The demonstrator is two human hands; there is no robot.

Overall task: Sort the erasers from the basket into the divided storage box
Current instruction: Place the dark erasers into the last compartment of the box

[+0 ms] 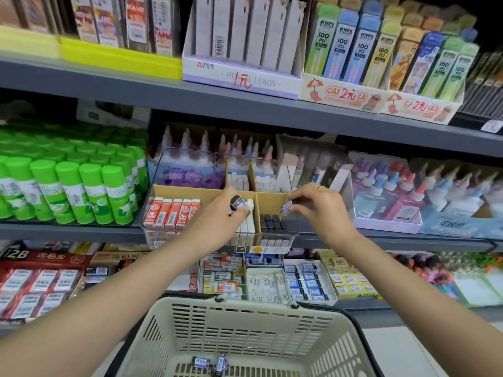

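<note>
A clear divided storage box (152, 227) sits on the middle shelf with cardboard dividers. Its front left compartment holds red-sleeved erasers (171, 213), the front middle white erasers (249, 221), the front right black erasers (273, 223). My left hand (217, 213) grips a black eraser in a blue sleeve (237, 204) over the middle compartment. My right hand (318, 205) pinches another blue-sleeved eraser (287, 206) above the black erasers. The beige basket (245, 322) below holds two blue-sleeved erasers (211, 363) on its floor.
Green glue sticks (68, 191) stand left of the box, glue bottles (394, 191) right of it. An upper shelf (245, 104) overhangs closely. Boxed erasers (272, 281) fill the lower shelf behind the basket.
</note>
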